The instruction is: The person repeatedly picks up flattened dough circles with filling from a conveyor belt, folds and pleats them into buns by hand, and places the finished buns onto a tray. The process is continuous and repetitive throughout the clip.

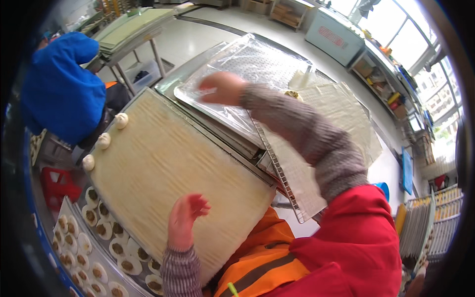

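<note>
It appears to be a commercial bun-making kitchen: pleated buns (103, 141) line one edge of a cloth-covered tray (163, 168), dough rounds (85, 243) bear dollops of brown filling (127, 266), and a chest freezer (330, 40) and laden shelving (377, 81) stand near large windows (406, 38).

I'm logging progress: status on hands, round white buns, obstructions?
Left hand over cream cloth; blurred right hand over clear plastic sheet. Three round white buns along cloth's left edge. Nothing covers them.
</note>
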The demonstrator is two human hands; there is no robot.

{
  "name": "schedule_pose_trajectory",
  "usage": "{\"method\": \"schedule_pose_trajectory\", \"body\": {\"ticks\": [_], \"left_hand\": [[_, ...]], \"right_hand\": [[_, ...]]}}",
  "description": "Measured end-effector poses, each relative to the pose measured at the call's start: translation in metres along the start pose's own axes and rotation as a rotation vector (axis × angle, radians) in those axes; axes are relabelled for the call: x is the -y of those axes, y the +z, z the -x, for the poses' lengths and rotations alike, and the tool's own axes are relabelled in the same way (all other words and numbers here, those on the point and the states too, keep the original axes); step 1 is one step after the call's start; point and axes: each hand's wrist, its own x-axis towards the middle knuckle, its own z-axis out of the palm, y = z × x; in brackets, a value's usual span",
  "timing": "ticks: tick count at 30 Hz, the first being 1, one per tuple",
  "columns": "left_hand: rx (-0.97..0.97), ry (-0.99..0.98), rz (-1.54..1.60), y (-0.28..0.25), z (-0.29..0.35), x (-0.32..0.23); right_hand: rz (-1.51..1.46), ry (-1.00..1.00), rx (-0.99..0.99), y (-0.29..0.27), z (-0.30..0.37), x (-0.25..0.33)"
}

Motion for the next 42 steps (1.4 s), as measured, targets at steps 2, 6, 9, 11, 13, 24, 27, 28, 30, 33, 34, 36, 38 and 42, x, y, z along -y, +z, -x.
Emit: {"method": "schedule_pose_trajectory", "body": {"ticks": [2, 6, 9, 11, 13, 24, 27, 28, 30, 33, 34, 36, 38, 42], "left_hand": [[0.117, 0.002, -0.048, 0.033, -0.034, 0.005], [0.183, -0.016, -0.304, 0.103, -0.136, 0.013], [0.041, 0.272, -0.895, 0.160, -0.212, 0.022], [0.024, 0.253, -1.122, 0.189, -0.245, 0.030], [0.015, 0.181, -1.324, 0.217, -0.265, 0.037], [0.249, 0.266, -1.670, 0.242, -0.271, 0.025], [0.125, 0.294, -1.570, 0.244, -0.255, 0.036], [0.125, 0.336, -1.491, 0.242, -0.250, 0.038], [0.105, 0.328, -1.358, 0.232, -0.241, 0.038], [0.013, 0.192, -0.672, 0.202, -0.218, 0.028], [-0.065, 0.207, -0.523, 0.188, -0.205, 0.024], [0.002, 0.116, 0.177, 0.162, -0.164, 0.022], [0.105, 0.076, 0.537, 0.134, -0.111, 0.021], [-0.006, 0.063, 0.461, 0.084, 0.010, 0.024]], "right_hand": [[0.147, 0.192, -0.006, -0.059, 0.069, -0.045], [0.180, 0.274, -0.104, -0.115, 0.195, -0.070], [-0.015, 0.166, -0.269, -0.126, 0.289, -0.060], [0.029, 0.238, -0.230, -0.137, 0.347, -0.052], [-0.046, 0.307, -0.301, -0.137, 0.402, -0.051], [-0.250, 0.606, -0.418, -0.092, 0.533, -0.083], [-0.203, 0.585, -0.338, -0.094, 0.518, -0.079], [-0.193, 0.549, -0.338, -0.096, 0.510, -0.074], [-0.210, 0.496, -0.328, -0.101, 0.489, -0.061], [-0.124, 0.297, -0.272, -0.109, 0.444, -0.039], [-0.141, 0.257, -0.161, -0.112, 0.424, -0.033], [-0.144, 0.067, -0.176, -0.105, 0.385, -0.015], [-0.191, -0.052, -0.137, -0.093, 0.341, 0.004], [-0.378, -0.242, 0.055, -0.038, 0.255, 0.051]]}}
